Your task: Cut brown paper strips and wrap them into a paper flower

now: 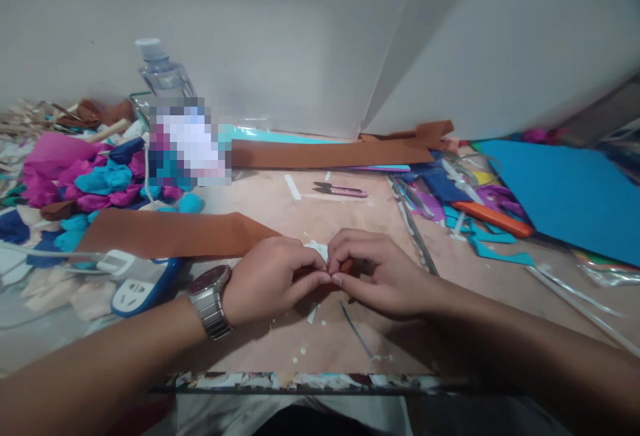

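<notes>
My left hand (275,279), with a watch on its wrist, has its thumb and forefinger pinched together. Directly opposite, my right hand (383,273) pinches too, and the fingertips of both hands meet. A brown paper strip (170,235) runs from the left, narrows, and passes behind my left hand. A small bit of brown shows between my right fingers; it looks like the same paper, but the fingers hide most of it. A scrap of white lies just behind the fingertips. Beyond the hands lie thread snips (343,191) with dark blades.
A second brown strip (330,155) lies along the back. At left are crumpled coloured paper pieces (107,176), a power strip (140,286), a bottle (165,69) and a blurred-out screen. An orange cutter (493,218) and a blue sheet (575,189) lie at right.
</notes>
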`<state>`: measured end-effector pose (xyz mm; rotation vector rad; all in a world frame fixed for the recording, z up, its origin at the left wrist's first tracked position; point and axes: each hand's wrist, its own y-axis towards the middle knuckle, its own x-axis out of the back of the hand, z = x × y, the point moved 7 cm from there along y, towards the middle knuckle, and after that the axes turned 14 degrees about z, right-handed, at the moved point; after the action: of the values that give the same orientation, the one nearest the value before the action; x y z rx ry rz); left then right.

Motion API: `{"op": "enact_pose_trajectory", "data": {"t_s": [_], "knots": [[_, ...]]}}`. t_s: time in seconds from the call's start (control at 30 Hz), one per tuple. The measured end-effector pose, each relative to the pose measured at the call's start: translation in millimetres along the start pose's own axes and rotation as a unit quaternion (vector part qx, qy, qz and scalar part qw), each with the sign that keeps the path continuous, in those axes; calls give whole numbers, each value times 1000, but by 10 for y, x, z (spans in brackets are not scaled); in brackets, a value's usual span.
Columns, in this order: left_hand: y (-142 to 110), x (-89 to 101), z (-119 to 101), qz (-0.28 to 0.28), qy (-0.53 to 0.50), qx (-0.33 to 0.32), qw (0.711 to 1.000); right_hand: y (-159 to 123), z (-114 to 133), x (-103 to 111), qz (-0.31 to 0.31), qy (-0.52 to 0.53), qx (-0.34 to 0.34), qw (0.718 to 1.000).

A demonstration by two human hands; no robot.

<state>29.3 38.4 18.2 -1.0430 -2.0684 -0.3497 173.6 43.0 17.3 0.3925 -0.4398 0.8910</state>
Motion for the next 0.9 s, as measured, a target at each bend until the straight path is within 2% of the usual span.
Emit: {"op": "enact_pose_trajectory", "data": {"t_s": [0.23, 0.43, 0.67, 0.9], "knots": [[-2, 1, -12, 20, -5, 2, 1000, -5, -10, -24, 16, -4, -22, 1000], [5, -15, 20, 24, 12, 13, 1000, 21, 49, -19, 17, -79, 4, 997], [4, -5, 11, 49, -11, 24, 998, 42, 114, -51, 43, -110, 29, 993], [10, -19, 32, 48, -41, 44, 997, 11, 113, -5, 10, -102, 33, 994]]}}
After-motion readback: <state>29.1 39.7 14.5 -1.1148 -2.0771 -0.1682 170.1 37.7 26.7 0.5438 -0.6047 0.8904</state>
